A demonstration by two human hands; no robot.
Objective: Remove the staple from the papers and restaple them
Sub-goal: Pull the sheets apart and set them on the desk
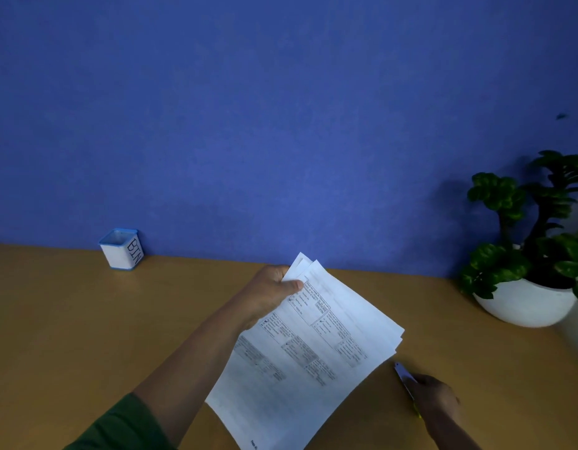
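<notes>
My left hand (pixel 270 292) grips a stack of printed white papers (pixel 307 355) by its far top corner and holds it tilted above the wooden table (pixel 86 319). The sheets fan apart slightly at the top and right corners. No staple is visible from here. To the right, my right hand (pixel 435 399) rests low on the table, closed around a stapler (pixel 403 374); its silver front end pokes out toward the papers' right corner, and a bit of yellow shows below my fingers.
A small white container with a blue rim, labelled BIN (pixel 121 249), stands at the back left against the blue wall. A green plant in a round white pot (pixel 524 303) sits at the back right.
</notes>
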